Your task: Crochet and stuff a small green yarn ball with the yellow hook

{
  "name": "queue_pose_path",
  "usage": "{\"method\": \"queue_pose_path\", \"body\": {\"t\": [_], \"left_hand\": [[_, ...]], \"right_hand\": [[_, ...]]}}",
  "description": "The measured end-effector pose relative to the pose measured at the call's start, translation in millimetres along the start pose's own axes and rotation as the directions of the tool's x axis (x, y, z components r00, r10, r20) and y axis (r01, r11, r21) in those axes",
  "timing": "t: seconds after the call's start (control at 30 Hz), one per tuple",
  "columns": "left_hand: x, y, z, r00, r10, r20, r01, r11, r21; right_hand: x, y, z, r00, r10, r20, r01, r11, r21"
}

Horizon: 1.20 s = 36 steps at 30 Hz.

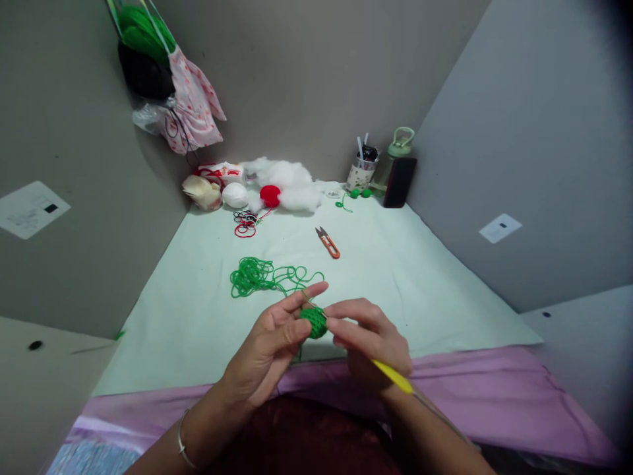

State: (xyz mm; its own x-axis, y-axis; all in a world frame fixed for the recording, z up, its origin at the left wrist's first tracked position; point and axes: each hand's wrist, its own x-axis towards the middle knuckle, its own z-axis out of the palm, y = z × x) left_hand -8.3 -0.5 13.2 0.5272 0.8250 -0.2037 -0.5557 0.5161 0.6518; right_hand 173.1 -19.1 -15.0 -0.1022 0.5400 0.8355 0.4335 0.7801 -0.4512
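A small green crochet piece [314,324] is pinched between the thumb and fingers of my left hand [277,333], whose index finger stretches out with green yarn over it. My right hand [372,333] grips a crochet hook [393,376] with a yellow handle; the handle sticks out below the palm, and the tip is at the crochet piece, its very end hidden. From the crochet piece the strand leads toward a loose tangle of green yarn [252,277] on the table just beyond my hands.
Orange thread snips [329,244] lie mid-table on the pale cloth [425,277]. Behind are white stuffing [297,188], a red yarn ball [270,196], a white ball [235,194], a pen cup [361,175], a green bottle [395,155] and a phone [400,183]. Walls enclose three sides.
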Motion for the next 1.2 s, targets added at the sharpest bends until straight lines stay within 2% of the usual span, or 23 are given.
{"method": "queue_pose_path", "body": {"t": [0.1, 0.17, 0.37, 0.53, 0.67, 0.77, 0.83, 0.87, 0.9, 0.93, 1.0, 1.03, 1.1, 1.13, 1.2], "left_hand": [[0.6, 5.8, -4.2, 0.999, 0.042, -0.012, -0.041, 0.995, 0.087], [1.4, 9.1, -7.8, 0.997, 0.074, -0.002, -0.073, 0.984, 0.162], [5.0, 15.0, -22.2, 0.992, 0.099, 0.083, -0.122, 0.931, 0.343], [5.5, 19.2, -29.0, 0.987, 0.036, 0.159, -0.104, 0.89, 0.445], [3.6, 21.9, -34.2, 0.988, -0.014, 0.153, -0.065, 0.864, 0.5], [3.0, 22.4, -34.8, 0.991, 0.003, 0.131, -0.071, 0.849, 0.524], [3.3, 20.2, -32.1, 0.991, 0.059, 0.119, -0.112, 0.854, 0.508], [3.6, 18.0, -30.1, 0.989, 0.098, 0.111, -0.14, 0.858, 0.495], [3.7, 15.0, -27.7, 0.986, 0.137, 0.099, -0.168, 0.861, 0.48], [3.7, 11.3, -25.2, 0.982, 0.171, 0.08, -0.189, 0.865, 0.465], [3.3, 2.9, -20.4, 0.977, 0.213, 0.026, -0.204, 0.881, 0.427], [2.9, -1.2, -18.3, 0.975, 0.222, -0.004, -0.203, 0.897, 0.394], [2.0, -7.3, -15.0, 0.974, 0.221, -0.044, -0.195, 0.924, 0.33], [1.6, -8.8, -13.9, 0.976, 0.21, -0.05, -0.186, 0.936, 0.3], [1.2, -8.4, -12.2, 0.983, 0.179, -0.042, -0.163, 0.954, 0.252]], "right_hand": [[1.6, 0.4, -0.8, 0.999, 0.048, -0.023, -0.043, 0.983, 0.177], [5.3, -1.0, -3.1, 0.997, 0.071, -0.021, -0.064, 0.97, 0.236], [19.1, -8.6, -14.0, 0.969, 0.232, 0.082, -0.245, 0.896, 0.371], [17.3, -4.7, -15.3, 0.892, 0.431, 0.135, -0.434, 0.734, 0.523], [20.1, -0.2, -13.6, 0.844, 0.514, 0.153, -0.487, 0.614, 0.621], [26.7, 0.8, -11.0, 0.789, 0.58, 0.202, -0.544, 0.507, 0.668], [28.6, -0.6, -6.9, 0.767, 0.599, 0.232, -0.569, 0.467, 0.676], [27.9, -1.9, -4.1, 0.777, 0.589, 0.22, -0.562, 0.494, 0.663], [26.0, -3.5, -0.8, 0.808, 0.562, 0.18, -0.535, 0.569, 0.625], [22.9, -5.2, 2.6, 0.851, 0.512, 0.116, -0.484, 0.681, 0.549], [14.7, -8.3, 9.0, 0.945, 0.325, -0.023, -0.31, 0.92, 0.241], [10.5, -9.2, 11.7, 0.977, 0.207, -0.052, -0.204, 0.977, 0.062], [4.6, -9.5, 15.5, 0.999, 0.004, -0.047, -0.012, 0.986, -0.167], [3.4, -9.2, 16.6, 0.998, -0.039, -0.044, 0.03, 0.981, -0.194], [5.1, -8.3, 17.2, 0.997, 0.006, -0.077, -0.014, 0.994, -0.111]]}}
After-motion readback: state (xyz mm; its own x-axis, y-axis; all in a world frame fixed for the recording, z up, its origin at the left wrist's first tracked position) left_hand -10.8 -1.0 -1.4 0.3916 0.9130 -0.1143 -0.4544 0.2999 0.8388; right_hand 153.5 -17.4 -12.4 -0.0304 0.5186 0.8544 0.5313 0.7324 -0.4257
